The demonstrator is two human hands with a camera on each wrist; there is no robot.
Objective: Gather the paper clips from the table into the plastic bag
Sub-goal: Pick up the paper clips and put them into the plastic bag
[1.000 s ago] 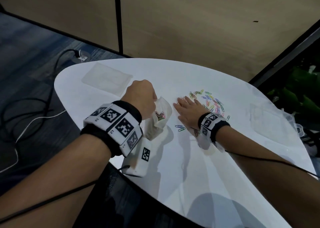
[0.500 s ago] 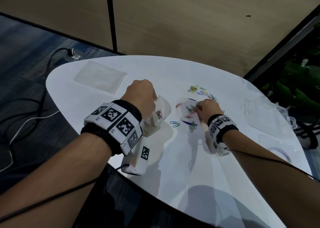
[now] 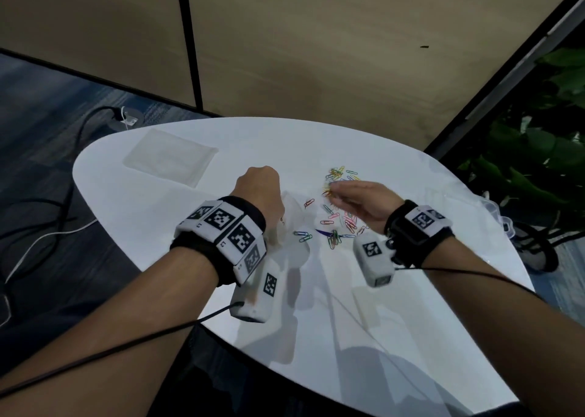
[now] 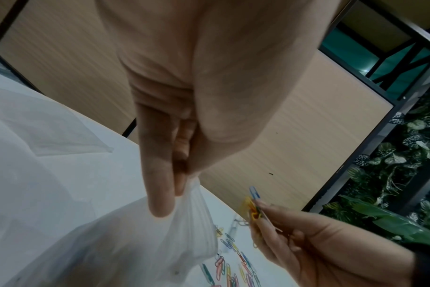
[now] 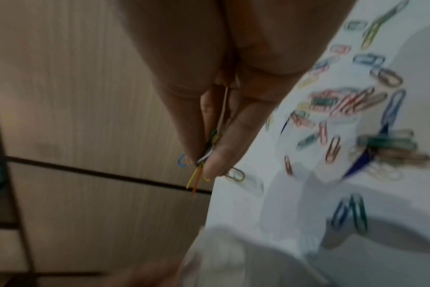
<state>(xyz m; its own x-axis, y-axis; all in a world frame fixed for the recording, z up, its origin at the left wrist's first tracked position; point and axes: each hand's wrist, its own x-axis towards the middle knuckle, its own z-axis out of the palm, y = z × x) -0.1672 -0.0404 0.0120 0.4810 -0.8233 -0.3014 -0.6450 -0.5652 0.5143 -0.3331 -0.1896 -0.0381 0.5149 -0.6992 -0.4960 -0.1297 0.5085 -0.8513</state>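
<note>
Now right hand [image 3: 357, 198] pinches wire clips [image 5: 204, 155].

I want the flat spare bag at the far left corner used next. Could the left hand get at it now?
Probably not yet: the left hand grips the plastic bag with clips inside. Nothing lies between it and the spare bag.

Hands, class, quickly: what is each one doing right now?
Left hand: pinches the clear plastic bag.
Right hand: pinches a bunch of coloured wire paper clips.
</note>
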